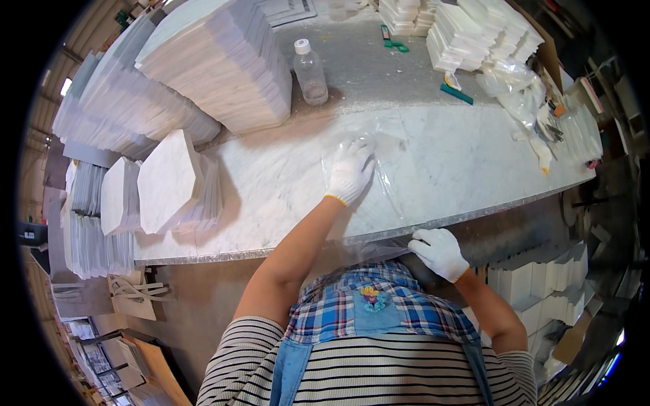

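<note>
A sheet of clear plastic film [388, 193] lies on the pale marble worktop [467, 159] and droops over its front edge. My left hand [351, 169], in a white knit glove with a yellow cuff, rests palm down on the film with its fingers stretched forward. Off the front edge, close to my body, my right hand [439, 253] is gloved in white too. Its thumb and fingers close on the near end of the film. Whether the film is a single sheet or a bag I cannot tell.
Tall stacks of marble tiles [217, 68] and shaped tiles [169, 179] stand on the left. A clear bottle [311, 74] is upright behind. Back right hold more tile stacks [467, 40], a green-handled tool [393, 42], a teal strip [456, 93] and crumpled plastic bags [514, 88]. White boxes [535, 281] sit below right.
</note>
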`<control>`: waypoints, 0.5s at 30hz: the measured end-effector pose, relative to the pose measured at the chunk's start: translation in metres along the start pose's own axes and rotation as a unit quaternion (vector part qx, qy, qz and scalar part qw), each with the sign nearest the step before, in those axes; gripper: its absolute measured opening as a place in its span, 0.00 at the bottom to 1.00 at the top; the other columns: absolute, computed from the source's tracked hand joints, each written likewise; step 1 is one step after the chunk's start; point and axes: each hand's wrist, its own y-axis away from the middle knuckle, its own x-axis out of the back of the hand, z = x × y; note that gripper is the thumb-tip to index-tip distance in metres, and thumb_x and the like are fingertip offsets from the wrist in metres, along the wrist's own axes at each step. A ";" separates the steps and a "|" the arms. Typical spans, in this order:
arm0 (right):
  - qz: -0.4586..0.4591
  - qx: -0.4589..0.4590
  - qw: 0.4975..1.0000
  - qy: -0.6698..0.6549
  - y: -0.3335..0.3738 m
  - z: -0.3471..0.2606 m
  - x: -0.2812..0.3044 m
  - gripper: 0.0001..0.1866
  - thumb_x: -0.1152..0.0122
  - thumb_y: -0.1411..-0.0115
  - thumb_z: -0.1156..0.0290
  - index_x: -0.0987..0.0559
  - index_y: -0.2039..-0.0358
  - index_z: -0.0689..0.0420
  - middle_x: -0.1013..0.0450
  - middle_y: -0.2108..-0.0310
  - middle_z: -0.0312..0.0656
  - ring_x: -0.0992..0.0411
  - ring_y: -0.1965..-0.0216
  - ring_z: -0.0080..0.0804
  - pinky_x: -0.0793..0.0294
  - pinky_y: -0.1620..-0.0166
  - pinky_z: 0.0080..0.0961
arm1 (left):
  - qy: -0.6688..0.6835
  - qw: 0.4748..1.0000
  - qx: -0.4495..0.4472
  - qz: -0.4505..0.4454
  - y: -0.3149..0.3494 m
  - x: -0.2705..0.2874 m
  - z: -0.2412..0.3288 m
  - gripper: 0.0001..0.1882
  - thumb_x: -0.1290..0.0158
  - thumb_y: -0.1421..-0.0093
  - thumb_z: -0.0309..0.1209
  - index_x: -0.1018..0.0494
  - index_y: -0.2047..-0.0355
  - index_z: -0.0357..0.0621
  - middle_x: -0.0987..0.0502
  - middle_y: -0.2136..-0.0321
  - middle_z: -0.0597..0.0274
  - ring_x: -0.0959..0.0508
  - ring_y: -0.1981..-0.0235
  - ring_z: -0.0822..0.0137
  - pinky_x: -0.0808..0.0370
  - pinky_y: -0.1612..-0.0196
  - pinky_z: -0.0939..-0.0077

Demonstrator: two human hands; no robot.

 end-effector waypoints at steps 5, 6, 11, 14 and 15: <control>-0.036 -0.058 0.994 0.085 0.005 0.004 -0.026 0.11 0.39 0.47 0.69 0.20 0.62 0.47 0.28 0.69 0.34 0.27 0.66 0.34 0.30 0.62 0.34 | -0.132 0.988 0.022 -0.073 -0.015 0.017 0.029 0.35 0.45 0.43 0.52 0.31 0.40 0.48 0.33 0.40 0.48 0.39 0.37 0.43 0.45 0.35 0.44; -0.048 -0.072 0.990 0.109 0.005 0.002 -0.029 0.10 0.39 0.46 0.69 0.20 0.61 0.47 0.29 0.70 0.34 0.28 0.67 0.34 0.30 0.62 0.34 | -0.141 0.986 0.031 -0.088 -0.020 0.021 0.034 0.38 0.45 0.44 0.55 0.34 0.38 0.47 0.35 0.39 0.46 0.40 0.36 0.42 0.47 0.35 0.43; -0.129 -0.145 0.972 0.134 0.023 0.000 -0.047 0.04 0.43 0.43 0.65 0.22 0.72 0.47 0.28 0.76 0.39 0.25 0.70 0.38 0.27 0.66 0.37 | -0.172 0.980 0.070 -0.067 -0.031 0.013 0.036 0.45 0.44 0.46 0.60 0.37 0.36 0.45 0.40 0.36 0.40 0.45 0.33 0.39 0.50 0.34 0.39; -0.318 -0.263 0.911 -0.009 0.032 0.010 -0.041 0.12 0.51 0.36 0.63 0.17 0.65 0.47 0.19 0.61 0.40 0.21 0.62 0.44 0.20 0.61 0.38 | -0.173 0.979 0.082 -0.071 -0.036 0.008 0.036 0.45 0.44 0.45 0.60 0.38 0.35 0.45 0.41 0.35 0.38 0.46 0.33 0.38 0.51 0.34 0.37; -0.273 -0.272 0.921 -0.062 0.006 0.006 -0.022 0.13 0.49 0.36 0.62 0.17 0.61 0.48 0.19 0.59 0.40 0.21 0.61 0.44 0.20 0.58 0.37 | -0.171 0.978 0.091 -0.083 -0.037 0.012 0.037 0.45 0.45 0.45 0.60 0.38 0.35 0.45 0.41 0.35 0.38 0.46 0.33 0.38 0.52 0.34 0.37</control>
